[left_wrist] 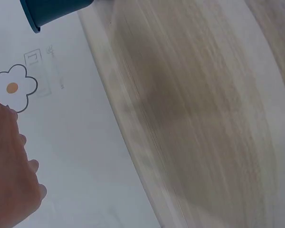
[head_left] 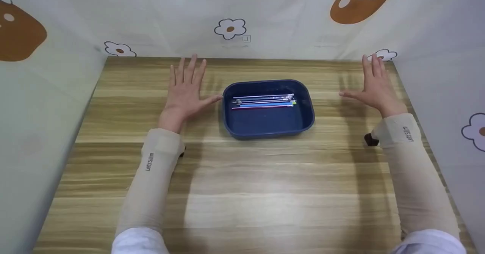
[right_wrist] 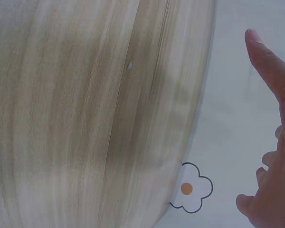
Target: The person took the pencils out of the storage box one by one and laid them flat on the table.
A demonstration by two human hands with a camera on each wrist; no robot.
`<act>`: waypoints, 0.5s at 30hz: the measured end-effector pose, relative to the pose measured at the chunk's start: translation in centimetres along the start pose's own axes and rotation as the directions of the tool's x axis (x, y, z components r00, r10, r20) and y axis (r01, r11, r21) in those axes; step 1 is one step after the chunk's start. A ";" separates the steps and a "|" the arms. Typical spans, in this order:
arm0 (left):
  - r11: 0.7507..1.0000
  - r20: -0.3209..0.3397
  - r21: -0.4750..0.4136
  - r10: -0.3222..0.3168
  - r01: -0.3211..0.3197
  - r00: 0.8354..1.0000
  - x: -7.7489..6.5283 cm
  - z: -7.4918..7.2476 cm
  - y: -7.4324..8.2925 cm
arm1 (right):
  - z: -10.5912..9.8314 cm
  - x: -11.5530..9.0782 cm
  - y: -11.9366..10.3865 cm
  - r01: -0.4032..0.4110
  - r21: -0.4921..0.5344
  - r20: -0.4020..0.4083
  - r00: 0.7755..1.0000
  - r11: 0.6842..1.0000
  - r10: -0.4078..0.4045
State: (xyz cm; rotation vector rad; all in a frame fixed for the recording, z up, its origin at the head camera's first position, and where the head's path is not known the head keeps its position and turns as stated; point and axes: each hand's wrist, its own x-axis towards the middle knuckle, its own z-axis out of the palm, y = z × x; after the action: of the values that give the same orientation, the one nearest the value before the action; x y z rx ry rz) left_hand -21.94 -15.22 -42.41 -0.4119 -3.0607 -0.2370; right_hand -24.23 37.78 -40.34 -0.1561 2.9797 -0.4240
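Note:
A dark blue rectangular tub stands on the wooden table, with several pencils lying side by side across its far half. My left hand is left of the tub, its fingers spread and straight and its thumb tip right at the tub's left rim in the head view. In the left wrist view, part of that hand shows at the left edge, and a corner of the tub at the top. To the right, apart from the tub, my right hand has its fingers spread and holds nothing; the right wrist view shows this hand too.
The wood-grain table runs back to a pale curtain printed with flowers and brown shapes. More of this fabric hangs along the left and right sides. Beige sleeves cover both forearms, and a small black object sits under the right wrist.

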 end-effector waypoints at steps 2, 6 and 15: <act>1.000 0.000 -0.005 0.017 -0.017 1.000 -0.1 0.0 0.1 | 0.0 0.0 0.0 -0.002 0.008 0.003 1.000 1.000 0.002; 0.998 -0.005 -0.021 0.055 -0.055 0.998 -0.2 0.1 0.4 | 0.0 0.0 -0.2 0.009 0.033 0.003 1.000 0.999 -0.009; 0.989 0.029 -0.056 0.142 -0.140 0.989 -0.7 0.0 1.1 | 0.4 0.1 -1.0 0.040 0.041 -0.010 0.999 0.998 -0.040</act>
State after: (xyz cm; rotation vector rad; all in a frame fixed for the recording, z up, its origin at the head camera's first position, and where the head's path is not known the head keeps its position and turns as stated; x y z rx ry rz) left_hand -21.02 -14.36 -42.30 -0.6384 -3.0451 -0.3103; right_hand -24.15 36.75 -40.44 -0.2107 2.9790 -0.4912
